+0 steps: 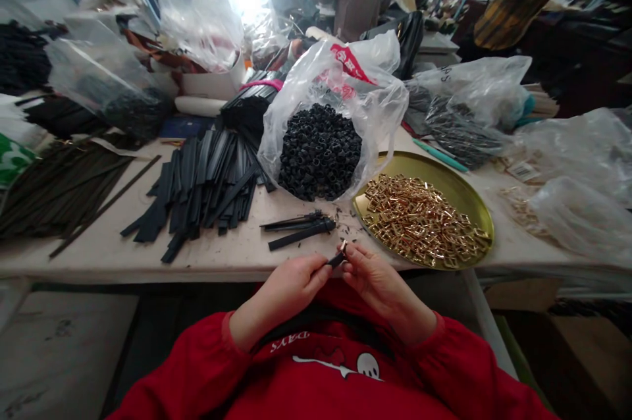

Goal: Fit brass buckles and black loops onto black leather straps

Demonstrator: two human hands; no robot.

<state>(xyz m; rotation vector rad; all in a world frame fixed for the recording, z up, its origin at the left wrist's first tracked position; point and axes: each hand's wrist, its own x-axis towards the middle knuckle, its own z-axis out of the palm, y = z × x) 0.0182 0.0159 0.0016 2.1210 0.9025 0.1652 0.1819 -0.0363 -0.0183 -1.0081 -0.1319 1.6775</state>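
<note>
The left hand (291, 285) has thumb and fingers pinched together on a short black strap (336, 261), whose far end points toward the right hand. The right hand (372, 275) has its fingertips closed around a small gold buckle (343, 247) at that end, so strap and buckle sit between the two sets of fingers, at the near edge of the table (108, 252). The buckle is small and partly covered by the fingers; whether the strap runs through it, I cannot tell.

Just beyond the fingers, a few straps (301, 236) lie side by side on the table, with dark scraps near their ends. Farther out from the fingers stands an open plastic bag (378, 94), its mouth facing them, full of black loops (320, 150). To the right of the fingers is a round gold tray (471, 199) bearing a heap of gold buckles (424, 219), and past it from the fingers lies a teal tool (441, 155). To the left of the fingers is a spread of black strips (212, 176), and farther left from them, a pile of brown strips (54, 189).
</note>
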